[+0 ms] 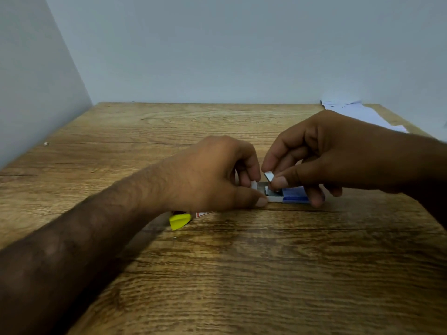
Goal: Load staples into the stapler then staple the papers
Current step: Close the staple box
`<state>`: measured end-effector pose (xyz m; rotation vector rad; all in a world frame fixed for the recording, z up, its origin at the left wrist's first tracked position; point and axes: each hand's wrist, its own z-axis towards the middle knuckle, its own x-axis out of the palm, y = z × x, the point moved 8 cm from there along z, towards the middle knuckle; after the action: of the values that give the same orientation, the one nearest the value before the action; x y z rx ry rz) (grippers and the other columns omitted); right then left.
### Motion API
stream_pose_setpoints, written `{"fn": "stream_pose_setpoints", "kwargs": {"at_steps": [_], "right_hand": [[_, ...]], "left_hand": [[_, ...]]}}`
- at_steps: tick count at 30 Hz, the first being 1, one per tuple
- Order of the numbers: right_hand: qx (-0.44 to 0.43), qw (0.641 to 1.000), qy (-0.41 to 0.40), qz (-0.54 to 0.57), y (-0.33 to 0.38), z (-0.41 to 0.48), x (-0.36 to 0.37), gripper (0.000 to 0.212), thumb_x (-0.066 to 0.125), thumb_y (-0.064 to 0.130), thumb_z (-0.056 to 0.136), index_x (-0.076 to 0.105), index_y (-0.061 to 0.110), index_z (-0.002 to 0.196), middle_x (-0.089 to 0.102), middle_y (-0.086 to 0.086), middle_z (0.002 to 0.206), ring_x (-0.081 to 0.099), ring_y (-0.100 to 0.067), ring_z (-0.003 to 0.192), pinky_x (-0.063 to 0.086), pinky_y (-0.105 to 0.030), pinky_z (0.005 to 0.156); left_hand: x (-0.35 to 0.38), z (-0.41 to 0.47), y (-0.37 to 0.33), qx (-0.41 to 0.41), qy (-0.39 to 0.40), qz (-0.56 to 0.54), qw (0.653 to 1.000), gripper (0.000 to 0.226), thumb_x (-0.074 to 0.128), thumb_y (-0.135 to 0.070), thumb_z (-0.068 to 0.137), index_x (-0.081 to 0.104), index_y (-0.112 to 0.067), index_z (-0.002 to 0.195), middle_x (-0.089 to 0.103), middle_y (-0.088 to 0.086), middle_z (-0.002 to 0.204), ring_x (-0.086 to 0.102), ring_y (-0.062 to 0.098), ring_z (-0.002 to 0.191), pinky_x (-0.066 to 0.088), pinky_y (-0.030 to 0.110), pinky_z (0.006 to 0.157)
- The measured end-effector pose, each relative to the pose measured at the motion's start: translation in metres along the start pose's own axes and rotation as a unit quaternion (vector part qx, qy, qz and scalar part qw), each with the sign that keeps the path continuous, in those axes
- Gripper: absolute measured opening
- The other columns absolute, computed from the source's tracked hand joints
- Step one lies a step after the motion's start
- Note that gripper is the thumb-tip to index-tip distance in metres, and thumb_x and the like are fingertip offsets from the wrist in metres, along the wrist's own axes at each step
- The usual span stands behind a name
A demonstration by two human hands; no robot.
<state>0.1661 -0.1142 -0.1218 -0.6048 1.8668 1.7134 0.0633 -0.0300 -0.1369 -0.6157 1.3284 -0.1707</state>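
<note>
— Can we read any word or number here?
— No, we cannot. Just right of the yellow piece (pixel 180 220) we see a white label (pixel 202 214) with a red border, but its print is too blurred. On the blue staple box (pixel 295 195), further right, we find no legible letters.

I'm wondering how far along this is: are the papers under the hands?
No, the papers lie at the table's far right corner, beyond the right hand.
</note>
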Motion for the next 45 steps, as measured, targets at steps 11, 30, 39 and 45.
{"fn": "stream_pose_setpoints", "kwargs": {"at_steps": [11,30,39,45], "right_hand": [[0.019,0.998,-0.044,-0.031,-0.003,0.006,0.006,0.014,0.087,0.024,0.069,0.080,0.028,0.081,0.077,0.003,0.074,0.057,0.007,0.042,0.041,-0.006,0.043],[0.061,0.998,0.004,-0.011,-0.007,0.002,0.005,0.023,0.090,0.026,0.064,0.080,0.026,0.086,0.076,0.000,0.078,0.058,0.006,0.048,0.046,-0.014,0.045],[0.100,0.980,0.063,-0.157,-0.013,-0.012,-0.008,0.056,0.087,0.058,0.046,0.068,0.053,0.099,0.066,0.031,0.095,0.065,0.000,0.077,0.047,-0.015,0.060],[0.091,0.986,0.055,-0.128,-0.013,-0.006,-0.001,0.036,0.091,0.036,0.061,0.074,0.035,0.093,0.077,0.012,0.085,0.071,-0.006,0.075,0.054,-0.026,0.069]], "left_hand": [[0.001,0.002,0.007,-0.029,0.016,-0.080,0.996,0.033,0.093,-0.041,0.064,0.069,-0.027,0.083,0.076,-0.010,0.078,0.068,0.002,0.059,0.059,0.029,0.058],[0.001,0.004,0.009,-0.011,0.016,-0.069,0.997,0.036,0.092,-0.047,0.062,0.067,-0.030,0.081,0.074,-0.012,0.080,0.064,-0.001,0.059,0.056,0.027,0.056],[0.002,0.003,0.006,-0.005,0.023,-0.079,0.997,0.034,0.091,-0.044,0.066,0.068,-0.029,0.086,0.076,-0.013,0.080,0.066,0.004,0.061,0.059,0.036,0.060],[0.003,0.002,-0.002,0.021,0.005,-0.055,0.998,0.027,0.087,-0.044,0.072,0.072,-0.033,0.092,0.075,-0.015,0.081,0.069,0.007,0.067,0.060,0.037,0.064]]}}
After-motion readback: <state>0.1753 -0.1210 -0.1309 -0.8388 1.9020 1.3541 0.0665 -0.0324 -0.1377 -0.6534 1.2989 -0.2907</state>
